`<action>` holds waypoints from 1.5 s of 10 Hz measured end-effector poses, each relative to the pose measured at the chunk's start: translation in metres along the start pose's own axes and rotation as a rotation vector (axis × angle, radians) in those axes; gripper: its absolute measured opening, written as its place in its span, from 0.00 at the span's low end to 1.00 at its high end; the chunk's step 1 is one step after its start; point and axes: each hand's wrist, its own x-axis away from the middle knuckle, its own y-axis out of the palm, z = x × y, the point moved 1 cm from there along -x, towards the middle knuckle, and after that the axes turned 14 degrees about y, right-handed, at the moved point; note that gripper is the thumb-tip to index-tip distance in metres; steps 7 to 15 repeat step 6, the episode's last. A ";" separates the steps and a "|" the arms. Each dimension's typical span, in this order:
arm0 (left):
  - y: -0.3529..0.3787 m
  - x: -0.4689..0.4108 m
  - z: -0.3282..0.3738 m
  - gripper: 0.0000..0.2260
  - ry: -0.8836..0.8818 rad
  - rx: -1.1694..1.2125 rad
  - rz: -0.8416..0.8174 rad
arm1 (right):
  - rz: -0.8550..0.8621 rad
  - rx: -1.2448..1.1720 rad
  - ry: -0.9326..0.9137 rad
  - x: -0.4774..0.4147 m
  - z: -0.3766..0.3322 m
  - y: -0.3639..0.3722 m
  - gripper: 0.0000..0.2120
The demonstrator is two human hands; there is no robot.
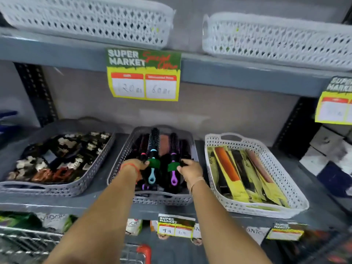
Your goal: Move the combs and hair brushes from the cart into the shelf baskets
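Observation:
A grey basket (pixel 122 155) in the middle of the shelf holds several round hair brushes. One has a blue handle (pixel 152 174), one a purple handle (pixel 174 174). Both my hands reach into this basket. My left hand (pixel 136 165) is closed around a black brush with a pink ring (pixel 143 155), beside the blue one. My right hand (pixel 189 168) grips a black brush at the basket's right side. A white basket (pixel 282 168) to the right holds several packaged combs (pixel 228 164). The wire cart (pixel 28 242) shows at the bottom left.
A grey tray (pixel 57 189) at the left holds several hair clips. Two white baskets (pixel 85 18) stand on the shelf above. A yellow and green price sign (pixel 143 74) hangs from that shelf's edge. Boxes are stacked at the far right.

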 end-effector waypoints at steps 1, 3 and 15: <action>-0.003 0.001 -0.008 0.21 -0.052 -0.074 -0.129 | 0.037 -0.017 -0.003 -0.001 0.001 0.003 0.21; -0.006 0.006 0.001 0.28 0.062 -0.614 0.031 | 0.091 0.073 -0.009 0.009 -0.001 0.001 0.21; -0.021 0.051 -0.019 0.18 0.393 -0.835 0.058 | 0.343 0.437 -0.373 0.099 0.026 0.015 0.21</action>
